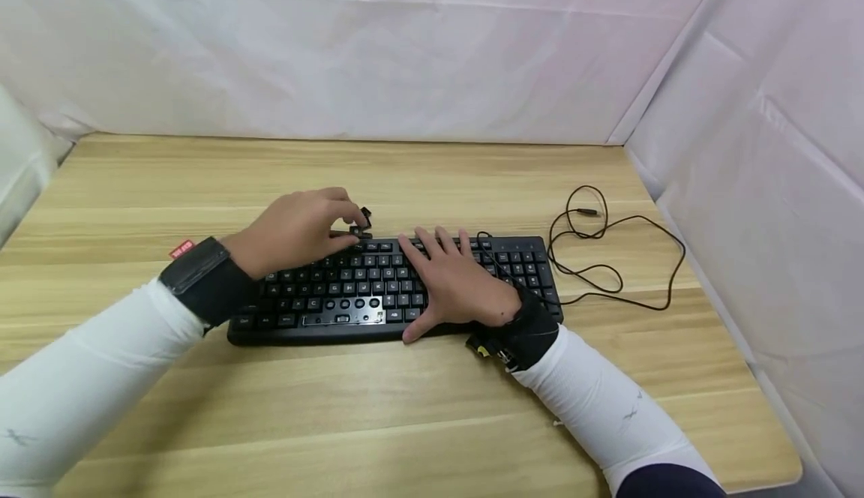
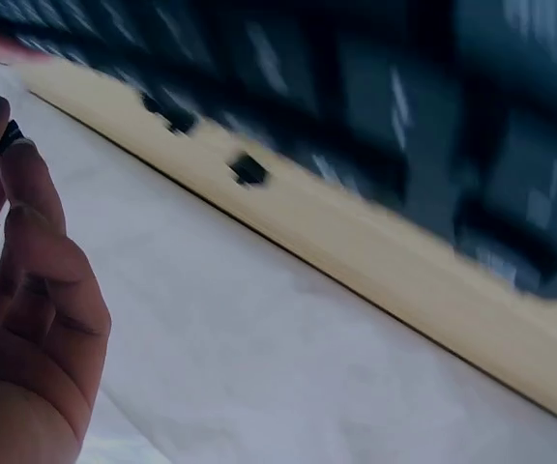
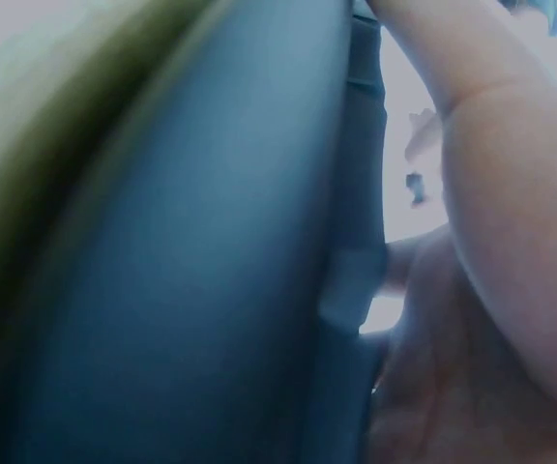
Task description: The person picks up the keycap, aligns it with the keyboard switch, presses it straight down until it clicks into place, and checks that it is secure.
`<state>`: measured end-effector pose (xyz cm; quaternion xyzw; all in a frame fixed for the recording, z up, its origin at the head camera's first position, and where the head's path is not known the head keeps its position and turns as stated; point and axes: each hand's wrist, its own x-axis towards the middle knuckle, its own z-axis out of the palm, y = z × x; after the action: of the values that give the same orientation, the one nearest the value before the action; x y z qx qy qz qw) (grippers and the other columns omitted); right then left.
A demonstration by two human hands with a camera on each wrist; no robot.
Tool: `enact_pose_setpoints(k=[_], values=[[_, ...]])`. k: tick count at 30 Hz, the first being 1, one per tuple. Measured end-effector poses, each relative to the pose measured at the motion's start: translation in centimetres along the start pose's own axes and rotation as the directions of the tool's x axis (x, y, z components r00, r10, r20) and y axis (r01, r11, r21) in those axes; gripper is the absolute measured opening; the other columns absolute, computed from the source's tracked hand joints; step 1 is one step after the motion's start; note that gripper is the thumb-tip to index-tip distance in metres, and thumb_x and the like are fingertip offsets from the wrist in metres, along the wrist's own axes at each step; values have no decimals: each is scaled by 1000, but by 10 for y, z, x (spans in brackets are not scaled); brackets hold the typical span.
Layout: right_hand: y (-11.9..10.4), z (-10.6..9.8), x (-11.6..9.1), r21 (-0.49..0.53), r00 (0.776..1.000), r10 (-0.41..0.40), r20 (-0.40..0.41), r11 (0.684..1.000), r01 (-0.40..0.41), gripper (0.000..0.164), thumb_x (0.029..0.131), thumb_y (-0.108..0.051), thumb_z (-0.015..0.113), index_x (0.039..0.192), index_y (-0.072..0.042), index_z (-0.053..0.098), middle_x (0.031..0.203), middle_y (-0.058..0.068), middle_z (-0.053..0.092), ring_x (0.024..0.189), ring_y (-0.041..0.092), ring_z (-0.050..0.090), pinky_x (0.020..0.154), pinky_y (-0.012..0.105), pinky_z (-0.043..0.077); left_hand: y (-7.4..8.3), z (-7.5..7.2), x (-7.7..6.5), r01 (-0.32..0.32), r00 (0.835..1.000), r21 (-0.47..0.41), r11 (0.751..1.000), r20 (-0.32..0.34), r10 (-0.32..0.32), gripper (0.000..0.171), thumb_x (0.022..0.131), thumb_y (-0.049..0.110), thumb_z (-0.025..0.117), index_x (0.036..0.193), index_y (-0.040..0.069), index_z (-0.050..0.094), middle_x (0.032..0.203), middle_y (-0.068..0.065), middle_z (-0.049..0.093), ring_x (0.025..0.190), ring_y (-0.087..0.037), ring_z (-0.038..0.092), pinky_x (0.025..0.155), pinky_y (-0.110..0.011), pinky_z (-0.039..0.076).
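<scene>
A black keyboard (image 1: pixel 351 288) lies on the wooden table in the head view, its long side toward the person. My left hand (image 1: pixel 297 228) hovers over its back edge. In the left wrist view, the left thumb and index finger pinch a small black keycap (image 2: pixel 10 137). Loose black keycaps (image 1: pixel 365 217) sit just behind the keyboard, near the left fingertips. My right hand (image 1: pixel 455 280) rests on the right part of the keys, fingers spread and thumb over the front edge. From the right wrist, the keyboard's side (image 3: pixel 191 251) appears large and blurred.
A thin black cable (image 1: pixel 637 303) loops over the table at the right of the keyboard, its plug (image 1: pixel 587 212) toward the back. White cloth walls (image 1: pixel 378 63) stand behind and beside the wooden table (image 1: pixel 378 415).
</scene>
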<state>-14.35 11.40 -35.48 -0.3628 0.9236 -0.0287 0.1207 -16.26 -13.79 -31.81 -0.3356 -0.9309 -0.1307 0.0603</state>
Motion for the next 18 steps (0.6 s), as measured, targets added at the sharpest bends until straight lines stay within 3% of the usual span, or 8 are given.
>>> enact_pose_setpoints(k=[5,10,18], values=[[0,0,0,0,1000,6,-5,1000,-6,140,47,-86,60,153,-13,4,156,20,7,136,44,5,106,68,8,20,0,-21,-4,1000,-37,999,19,5,25,77,20,75,101,16,73,98,-2,64,68,-10,58,54,-30,53],[1,0,0,11,1000,-4,-12,1000,4,141,47,-88,58,153,-13,4,156,20,7,136,44,4,106,68,7,39,4,-41,55,996,-65,996,81,-50,22,75,17,76,97,18,73,99,0,65,64,-8,55,50,-28,49],[0,0,0,14,1000,3,3,1000,-3,140,48,-85,61,153,-14,3,156,20,7,136,43,4,107,68,7,56,14,-51,92,993,-15,996,83,-90,23,74,23,78,95,16,74,92,0,68,67,-9,60,52,-31,54]])
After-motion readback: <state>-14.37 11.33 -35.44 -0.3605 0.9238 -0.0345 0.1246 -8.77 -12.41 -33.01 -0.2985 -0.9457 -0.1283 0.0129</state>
